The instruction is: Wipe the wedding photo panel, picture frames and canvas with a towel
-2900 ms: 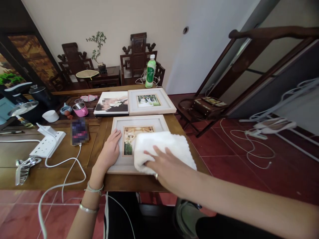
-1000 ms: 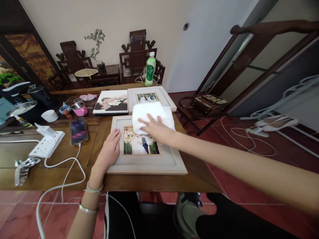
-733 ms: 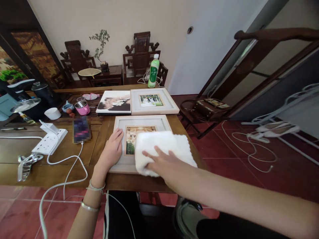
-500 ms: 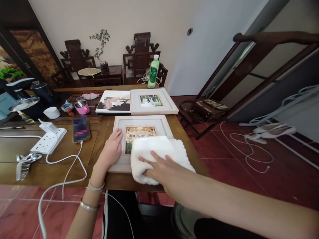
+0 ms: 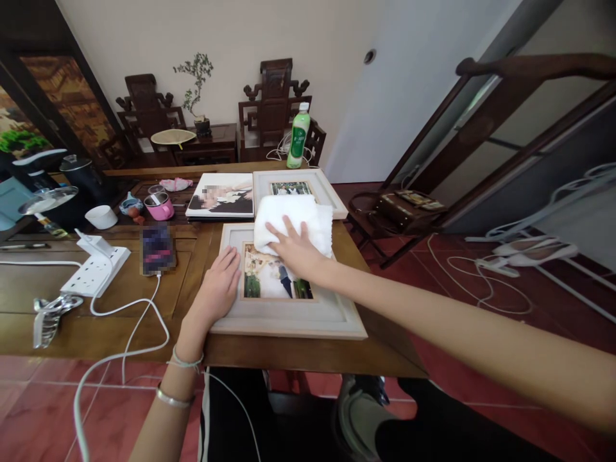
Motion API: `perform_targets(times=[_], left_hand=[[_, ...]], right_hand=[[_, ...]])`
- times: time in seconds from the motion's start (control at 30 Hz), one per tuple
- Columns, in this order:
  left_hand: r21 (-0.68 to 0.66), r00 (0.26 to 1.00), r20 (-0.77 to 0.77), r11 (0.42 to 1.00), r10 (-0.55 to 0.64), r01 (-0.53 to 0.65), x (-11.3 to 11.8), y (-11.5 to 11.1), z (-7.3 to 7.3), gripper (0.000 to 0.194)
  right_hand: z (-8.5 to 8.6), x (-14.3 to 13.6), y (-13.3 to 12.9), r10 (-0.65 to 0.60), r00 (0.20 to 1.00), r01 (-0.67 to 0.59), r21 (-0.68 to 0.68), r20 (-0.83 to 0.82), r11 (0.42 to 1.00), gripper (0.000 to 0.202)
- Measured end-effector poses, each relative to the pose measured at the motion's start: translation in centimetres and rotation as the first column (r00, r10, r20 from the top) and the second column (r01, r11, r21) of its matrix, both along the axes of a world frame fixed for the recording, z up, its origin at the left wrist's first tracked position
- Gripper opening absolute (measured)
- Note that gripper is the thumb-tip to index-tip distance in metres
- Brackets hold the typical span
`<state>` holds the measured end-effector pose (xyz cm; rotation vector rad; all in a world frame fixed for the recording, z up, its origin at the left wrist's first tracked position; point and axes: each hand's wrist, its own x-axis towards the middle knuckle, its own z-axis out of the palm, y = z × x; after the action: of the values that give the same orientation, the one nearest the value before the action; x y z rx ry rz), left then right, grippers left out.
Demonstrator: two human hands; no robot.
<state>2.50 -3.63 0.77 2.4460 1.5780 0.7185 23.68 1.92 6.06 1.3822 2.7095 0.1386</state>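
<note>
A pale wooden picture frame (image 5: pixel 289 318) lies flat near the table's front edge, with a photo (image 5: pixel 276 282) of two people in its middle. My left hand (image 5: pixel 220 285) rests on the frame's left side, fingers stretched out flat. Under my right hand (image 5: pixel 296 249) is a folded white cloth (image 5: pixel 283 208). That hand holds the cloth down with bent, spread fingers; its underside is hidden. The cloth covers the top of the photo and the frame's far edge, and overlaps the near part of a second framed photo (image 5: pixel 330 190) behind.
Left of that second frame lies a photo panel (image 5: pixel 226 192). A green bottle (image 5: pixel 298 138) stands behind. Further left are a phone (image 5: pixel 158 249) on a cable, a power strip (image 5: pixel 96 269), a silver hair clip (image 5: pixel 51 314) and a pink cup (image 5: pixel 160 206). A dark chair (image 5: pixel 399 212) stands right.
My right hand has pushed the white cloth away from me, from the frame's near right corner to its far edge, uncovering the lower photo. My left hand stays put.
</note>
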Motion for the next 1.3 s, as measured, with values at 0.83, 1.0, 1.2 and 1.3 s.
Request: perform_targets(times=[0.83,1.0,1.2,1.3], left_hand=[[-0.032,0.999,0.04,0.999,0.006,-0.005,0.2,-0.1,0.4,0.047],[-0.1,0.98,0.193,0.995,0.048,-0.029,0.5,-0.6,1.4,0.053],[-0.042,0.952,0.306,0.999,0.001,0.012,0.6,-0.7,1.8,0.056],[-0.041,0.945,0.326,0.999,-0.003,0.018,0.4,-0.8,1.8,0.057]], right_hand=[[1.4,-2.0,-0.6,-0.004,1.0,0.004,0.032,0.007,0.999,0.057],[-0.1,-4.1,1.7,0.012,1.0,-0.011,0.063,-0.018,0.998,0.04],[1.2,-5.9,-3.8,0.095,0.995,-0.096,-0.096,-0.012,0.991,0.041],[2.3,-5.2,-7.2,0.169,0.986,-0.168,-0.149,-0.007,0.974,0.038]])
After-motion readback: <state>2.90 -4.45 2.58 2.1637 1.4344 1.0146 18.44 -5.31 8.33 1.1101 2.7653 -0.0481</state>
